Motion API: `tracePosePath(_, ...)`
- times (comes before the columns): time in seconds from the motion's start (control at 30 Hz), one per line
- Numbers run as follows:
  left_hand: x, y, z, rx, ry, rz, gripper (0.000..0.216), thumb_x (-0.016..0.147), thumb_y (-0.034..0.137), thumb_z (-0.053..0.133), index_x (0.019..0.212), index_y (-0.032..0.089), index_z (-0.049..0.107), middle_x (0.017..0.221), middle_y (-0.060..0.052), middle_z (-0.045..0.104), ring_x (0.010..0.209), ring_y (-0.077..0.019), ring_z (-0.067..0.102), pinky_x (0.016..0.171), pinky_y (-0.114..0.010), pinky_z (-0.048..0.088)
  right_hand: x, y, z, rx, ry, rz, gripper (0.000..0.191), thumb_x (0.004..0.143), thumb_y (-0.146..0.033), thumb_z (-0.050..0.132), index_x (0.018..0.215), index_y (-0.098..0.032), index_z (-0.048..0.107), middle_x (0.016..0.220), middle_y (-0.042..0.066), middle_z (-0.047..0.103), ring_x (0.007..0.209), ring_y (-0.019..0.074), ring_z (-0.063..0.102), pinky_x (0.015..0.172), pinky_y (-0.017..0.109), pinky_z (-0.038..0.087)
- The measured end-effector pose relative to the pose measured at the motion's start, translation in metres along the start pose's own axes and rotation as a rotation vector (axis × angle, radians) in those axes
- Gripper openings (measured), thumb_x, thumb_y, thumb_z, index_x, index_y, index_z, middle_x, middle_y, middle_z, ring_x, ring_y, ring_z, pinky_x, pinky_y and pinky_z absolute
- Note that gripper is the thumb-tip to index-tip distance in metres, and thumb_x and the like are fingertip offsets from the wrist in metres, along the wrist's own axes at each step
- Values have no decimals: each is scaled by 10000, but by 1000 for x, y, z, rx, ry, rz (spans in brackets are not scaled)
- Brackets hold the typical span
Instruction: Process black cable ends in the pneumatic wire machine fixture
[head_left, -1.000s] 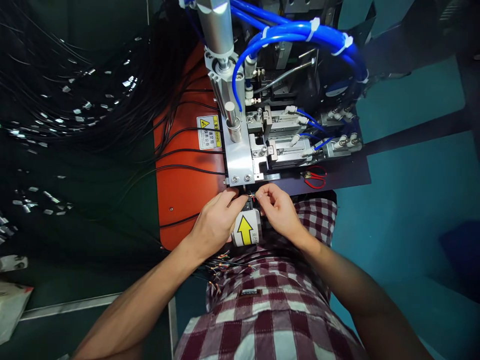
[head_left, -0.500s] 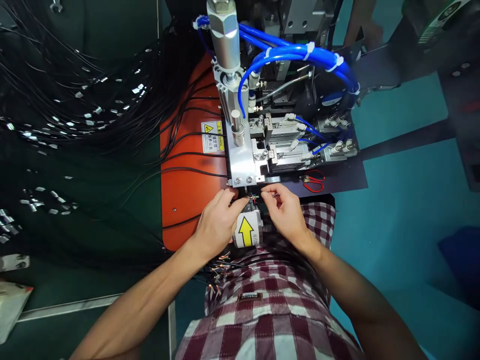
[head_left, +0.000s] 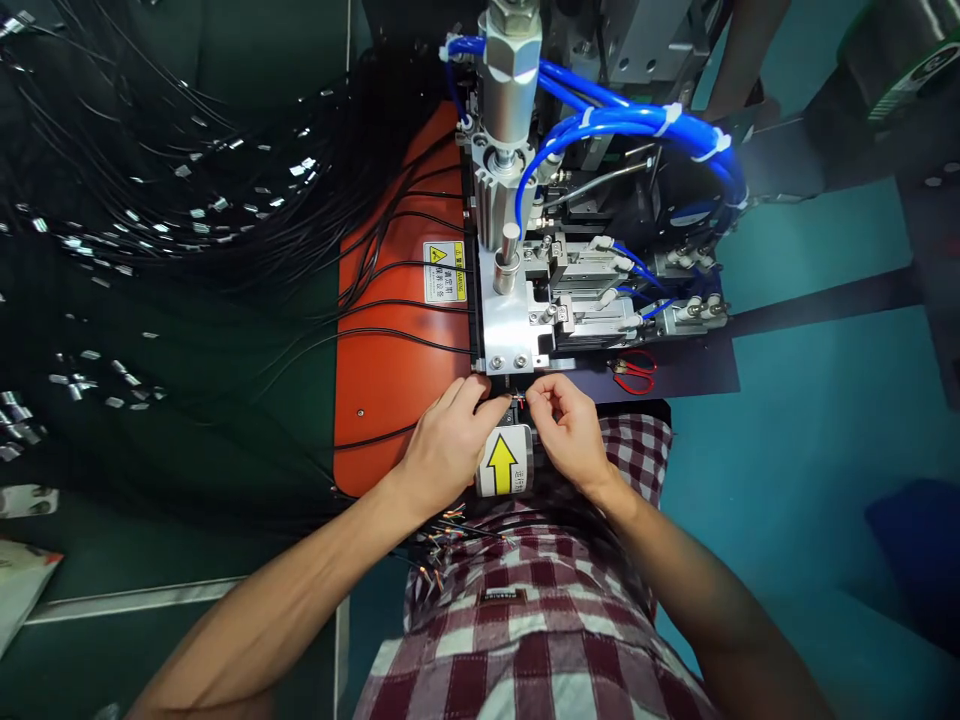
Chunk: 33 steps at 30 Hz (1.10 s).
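My left hand (head_left: 454, 435) is closed at the front end of the machine, where a black cable (head_left: 375, 440) runs in under its fingers. Thin coloured wires (head_left: 519, 400) show at its thumb tip. Facing it, my right hand (head_left: 568, 425) pinches at the ends of these wires, thumb and forefinger together. Fingertips hide most of the wires. Just below the hands is a rounded part bearing a yellow arrow label (head_left: 502, 462). Above them stands the silver clamping head (head_left: 514, 325) of the machine.
Black cables cross an orange plate (head_left: 405, 370) on the left, near a large bundle with shiny ends (head_left: 217, 205). Stripped cable ends (head_left: 442, 545) lie by my lap. Red-handled snips (head_left: 634, 372) lie right of the machine. Blue air hoses (head_left: 637, 115) arch above. Another person's arm (head_left: 746, 60) is behind.
The view has shifted, so the machine sits farther right in the picture. My right hand has come slightly closer to my left thumb; both stay at the wires.
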<state>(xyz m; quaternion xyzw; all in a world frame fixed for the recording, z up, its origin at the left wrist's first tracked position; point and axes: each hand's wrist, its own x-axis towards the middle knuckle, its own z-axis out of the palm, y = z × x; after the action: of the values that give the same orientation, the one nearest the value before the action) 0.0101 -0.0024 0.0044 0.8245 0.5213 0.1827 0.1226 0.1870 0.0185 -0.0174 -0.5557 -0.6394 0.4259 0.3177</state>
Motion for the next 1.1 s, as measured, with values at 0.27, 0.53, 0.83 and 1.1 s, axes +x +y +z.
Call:
tracePosePath(0.27,0,-1,1,3,12,21,278,889,119,441,1088,147,633,941,-96,535,879,-219,524,719,-324,509,5,-6,-12,-40,-89,172,168,888,-287,505,810,-175,603,676,6,597,535,123,493,513,245,380)
tracePosePath(0.53,0,-1,0,1,1,16,285,883,114,451,1102,133,634,964,-109,544,887,-224,525,727,-333,516,2,-22,2,-211,52,-53,131,886,-282,547,808,-188,593,648,-2,560,583,131,507,568,246,386)
tracePosePath(0.83,0,-1,2,17,31,26,286,901,121,419,1085,153,636,951,-97,533,885,-217,523,718,-326,510,7,-12,0,211,-25,213,147,840,-303,549,773,-176,581,628,-23,525,557,111,447,533,237,347)
tracePosePath(1.1,-1,-3,2,-13,37,39,279,904,133,433,1091,148,640,964,-104,534,894,-222,520,721,-330,504,13,-12,5,693,-142,528,246,758,-326,578,595,-195,448,515,-87,294,444,66,198,430,237,154)
